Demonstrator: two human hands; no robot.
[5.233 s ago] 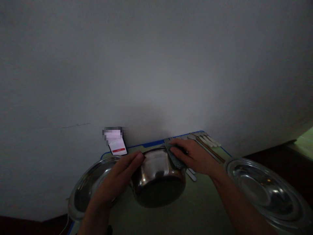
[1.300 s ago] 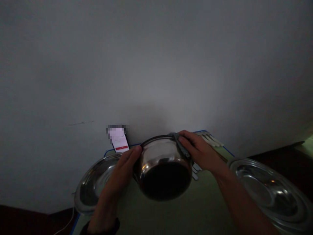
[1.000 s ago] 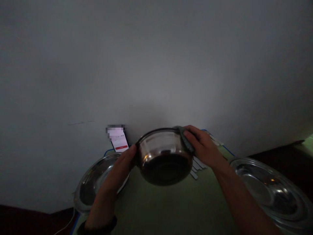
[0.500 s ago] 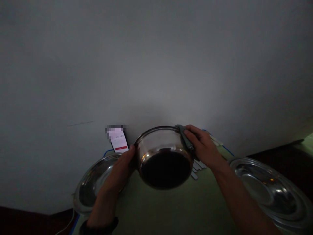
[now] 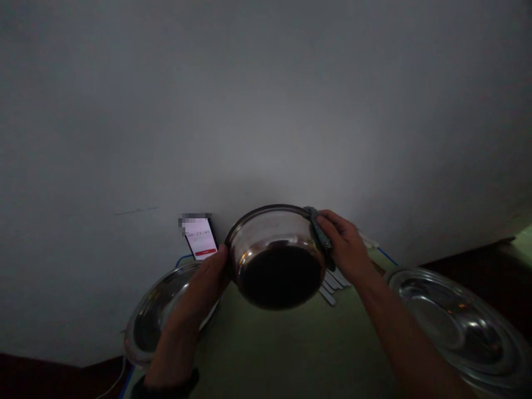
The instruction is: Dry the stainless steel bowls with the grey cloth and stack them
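Note:
A shiny steel pot (image 5: 270,230) is held up above the table, tipped so that its dark round underside faces me. My left hand (image 5: 211,271) grips its left side, thumb near the rim. On the right side, my right hand (image 5: 343,244) is closed round a grey-green cloth (image 5: 319,228), pressing it over the pot's rim and outer wall. The inside of the pot is hidden from me.
On the green table (image 5: 282,354), a steel basin (image 5: 143,316) stands at left and another steel basin (image 5: 474,327) at right. A phone (image 5: 201,238) leans against the wall (image 5: 266,111). Several flat pale sticks (image 5: 332,285) lie behind the pot.
The pot has risen slightly, its rim tilting a little, with both hands still on it. The cloth has shifted slightly right along with my right hand.

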